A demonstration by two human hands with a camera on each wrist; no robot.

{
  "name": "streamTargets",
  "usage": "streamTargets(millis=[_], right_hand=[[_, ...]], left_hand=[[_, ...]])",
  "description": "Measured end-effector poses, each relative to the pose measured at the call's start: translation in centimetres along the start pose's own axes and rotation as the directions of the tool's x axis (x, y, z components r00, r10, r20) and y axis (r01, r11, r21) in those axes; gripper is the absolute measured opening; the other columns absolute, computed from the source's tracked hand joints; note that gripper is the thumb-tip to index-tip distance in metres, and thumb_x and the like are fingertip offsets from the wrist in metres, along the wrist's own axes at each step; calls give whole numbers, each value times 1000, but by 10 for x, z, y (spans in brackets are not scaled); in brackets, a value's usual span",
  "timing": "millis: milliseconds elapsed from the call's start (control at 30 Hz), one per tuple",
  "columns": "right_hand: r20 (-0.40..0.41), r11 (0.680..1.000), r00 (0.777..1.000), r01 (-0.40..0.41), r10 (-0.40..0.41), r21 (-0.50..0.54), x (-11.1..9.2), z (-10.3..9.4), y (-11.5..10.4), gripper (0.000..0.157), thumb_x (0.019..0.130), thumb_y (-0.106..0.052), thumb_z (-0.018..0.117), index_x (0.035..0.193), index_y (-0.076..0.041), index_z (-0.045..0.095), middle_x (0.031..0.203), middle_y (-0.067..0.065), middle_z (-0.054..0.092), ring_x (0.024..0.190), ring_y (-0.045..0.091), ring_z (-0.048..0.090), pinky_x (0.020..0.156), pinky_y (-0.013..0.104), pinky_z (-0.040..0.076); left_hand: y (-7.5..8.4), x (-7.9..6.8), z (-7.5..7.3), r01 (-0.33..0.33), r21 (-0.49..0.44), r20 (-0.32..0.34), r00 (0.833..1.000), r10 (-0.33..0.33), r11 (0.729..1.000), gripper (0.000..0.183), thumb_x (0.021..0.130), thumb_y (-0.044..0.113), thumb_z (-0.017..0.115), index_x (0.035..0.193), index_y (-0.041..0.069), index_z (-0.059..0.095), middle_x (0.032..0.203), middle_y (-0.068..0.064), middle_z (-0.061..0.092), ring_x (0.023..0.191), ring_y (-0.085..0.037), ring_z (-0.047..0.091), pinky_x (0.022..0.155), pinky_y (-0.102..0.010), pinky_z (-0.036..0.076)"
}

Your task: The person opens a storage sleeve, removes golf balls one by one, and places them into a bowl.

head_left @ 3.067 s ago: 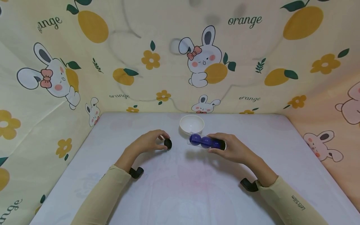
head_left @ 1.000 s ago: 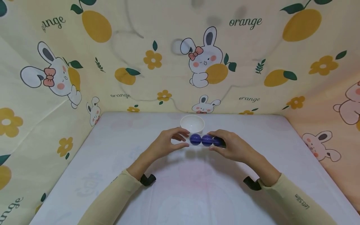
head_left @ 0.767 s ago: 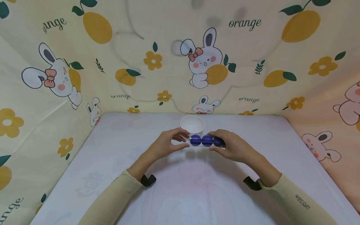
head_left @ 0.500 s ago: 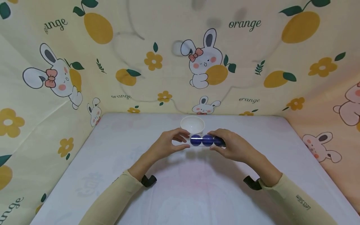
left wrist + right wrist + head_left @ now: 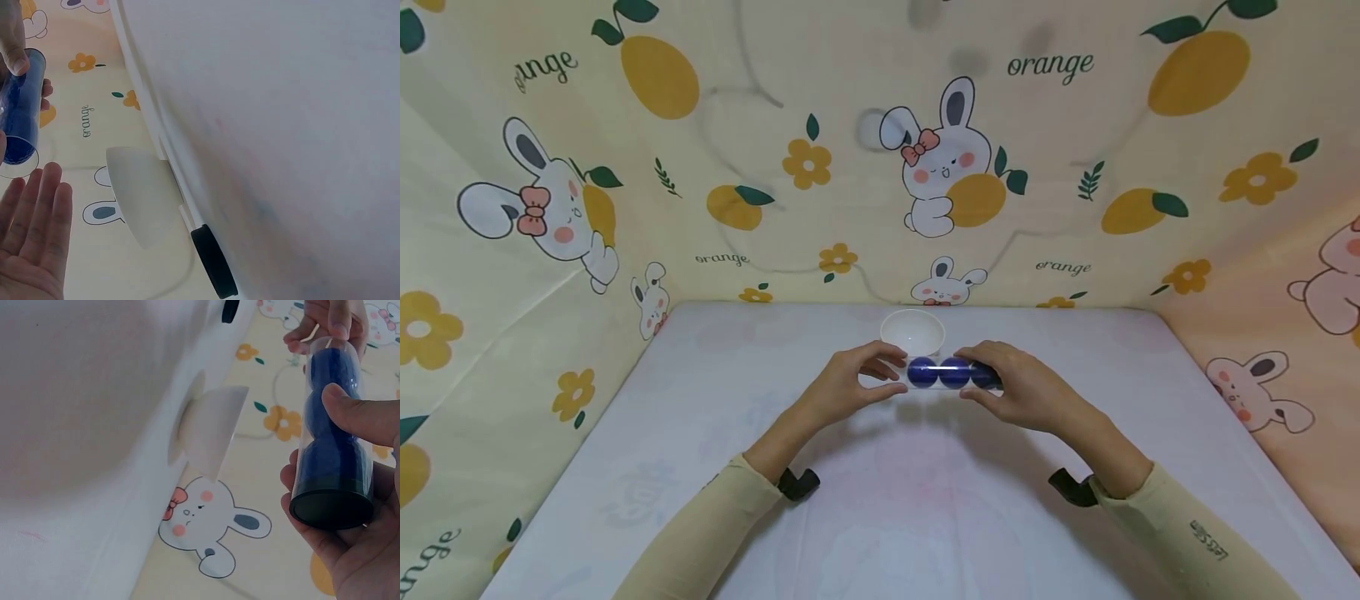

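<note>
A clear tube (image 5: 938,385) with blue balls (image 5: 922,372) in a row lies level above the table in the head view. My right hand (image 5: 1018,387) grips it at the end closed by a black cap (image 5: 331,508), thumb on one side and fingers on the other. At the opposite, uncapped end, my left hand (image 5: 850,383) holds the rim between thumb and fingertips; the other fingers are fairly straight in the left wrist view. A second black cap (image 5: 214,262) rests on the table, hidden behind my left hand in the head view.
A white bowl (image 5: 913,332) stands just beyond the tube, near the back of the white-covered table (image 5: 880,500). A patterned cloth (image 5: 850,167) hangs behind and along both sides.
About three seconds ago my left hand held the loose black cap, left of the tube. Now it is at the tube's uncapped end. During the last second both hands hold nearly still; the tube turns slightly.
</note>
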State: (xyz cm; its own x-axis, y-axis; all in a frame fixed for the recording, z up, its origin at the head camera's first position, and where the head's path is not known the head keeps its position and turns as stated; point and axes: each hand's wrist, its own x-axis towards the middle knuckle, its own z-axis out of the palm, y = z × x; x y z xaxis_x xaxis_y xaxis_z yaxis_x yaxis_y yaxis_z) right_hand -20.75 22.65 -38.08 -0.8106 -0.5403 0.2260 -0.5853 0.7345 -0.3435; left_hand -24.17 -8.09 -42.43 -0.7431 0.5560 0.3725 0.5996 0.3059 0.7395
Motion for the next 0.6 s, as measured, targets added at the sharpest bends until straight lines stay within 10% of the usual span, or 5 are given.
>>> streamTargets(millis=[600], right_hand=[[-41,997,997,73,-72,21,2,0,3,54,95,-23,86,142,-5,66,126,10,72,111,26,67,96,49,61]], left_hand=[[3,0,-2,44,10,0,999,-44,999,46,94,22,86,136,14,67,124,-2,76,104,-14,75,96,-31,62]])
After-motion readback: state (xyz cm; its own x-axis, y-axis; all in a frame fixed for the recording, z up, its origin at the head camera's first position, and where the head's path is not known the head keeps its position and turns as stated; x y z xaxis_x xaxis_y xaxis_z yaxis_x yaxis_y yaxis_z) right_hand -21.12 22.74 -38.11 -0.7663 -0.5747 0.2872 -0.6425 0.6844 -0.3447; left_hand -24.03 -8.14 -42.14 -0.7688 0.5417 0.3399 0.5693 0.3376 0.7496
